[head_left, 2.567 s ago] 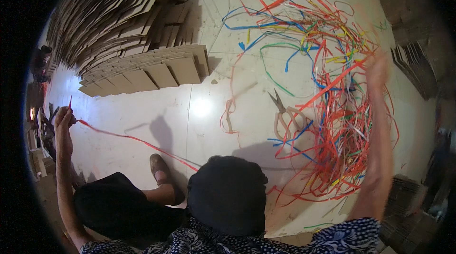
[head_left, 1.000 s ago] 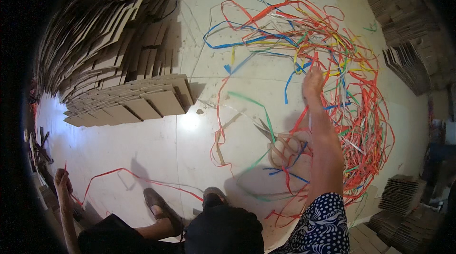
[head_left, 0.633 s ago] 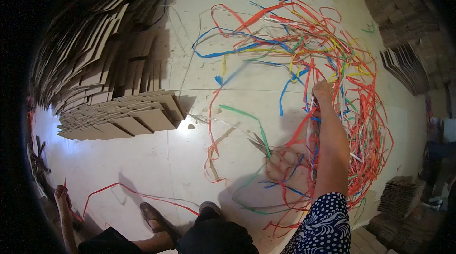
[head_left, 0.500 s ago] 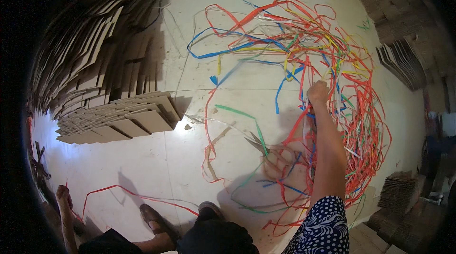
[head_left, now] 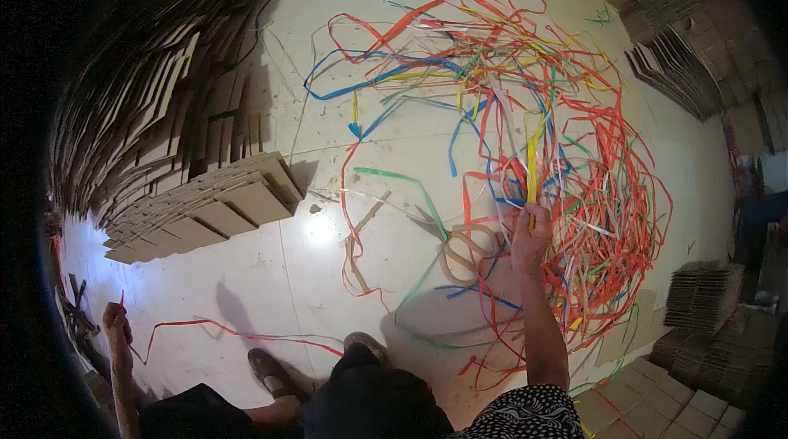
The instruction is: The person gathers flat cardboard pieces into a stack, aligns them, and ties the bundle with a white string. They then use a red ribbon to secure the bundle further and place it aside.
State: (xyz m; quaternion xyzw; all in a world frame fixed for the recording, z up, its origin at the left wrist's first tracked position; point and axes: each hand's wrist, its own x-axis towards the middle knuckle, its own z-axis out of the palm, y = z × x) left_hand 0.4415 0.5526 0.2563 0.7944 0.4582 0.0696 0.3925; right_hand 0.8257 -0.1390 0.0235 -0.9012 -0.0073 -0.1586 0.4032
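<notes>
At the lower left, my left hand (head_left: 117, 326) is closed on a red plastic strap (head_left: 197, 324). Its tip pokes up above the fist and the rest trails over the floor towards my feet. My right hand (head_left: 532, 234) grips a yellow strap (head_left: 533, 161) at the near left side of a big tangle of straps (head_left: 607, 225). Red straps dominate that heap, mixed with blue, green, yellow and white ones. A pair of scissors (head_left: 469, 252) with tan handles lies on the floor left of my right hand, partly under a green strap (head_left: 423, 186).
Stacks of flat cardboard (head_left: 209, 205) stand along the left. More cardboard bundles lie at the right, one upright (head_left: 677, 69) and one stacked low (head_left: 702, 295). My shoes (head_left: 271, 369) are on the pale floor (head_left: 328, 266) at the near side.
My right hand has drawn back towards me from deeper in the tangle, with the yellow strap now showing in it. The left hand still holds the red strap. The view has shifted slightly.
</notes>
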